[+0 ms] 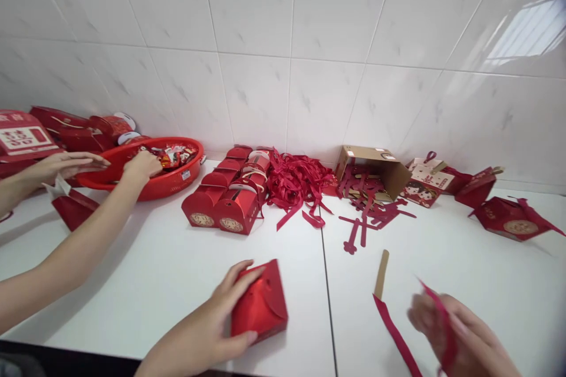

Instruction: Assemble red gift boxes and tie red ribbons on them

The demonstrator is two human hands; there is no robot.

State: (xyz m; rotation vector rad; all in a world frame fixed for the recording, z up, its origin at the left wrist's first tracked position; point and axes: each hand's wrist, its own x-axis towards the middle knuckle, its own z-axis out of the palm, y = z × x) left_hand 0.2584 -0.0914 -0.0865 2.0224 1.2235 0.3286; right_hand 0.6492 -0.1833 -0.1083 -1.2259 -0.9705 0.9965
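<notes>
My left hand (216, 321) is wrapped round a small shiny red gift box (260, 300) on the white table, with thumb and fingers on its sides. The box's rounded flap is folded over. On the right, my right hand (460, 330), slightly blurred, pinches a dark red ribbon (444, 318) whose end sticks up. Between my hands lies a tan strip (382, 274), with a length of dark red ribbon running from it past the bottom edge. Whether it is the same ribbon as in my right hand, I cannot tell.
At left, another person's hands (144, 165) work at a red basin (159, 188) of wrapped sweets. Finished-looking red boxes (221, 200), a ribbon pile (298, 185), and a cardboard box (393, 174) spilling maroon cut-outs (365, 218) line the wall. More decorated boxes (515, 218) stand right.
</notes>
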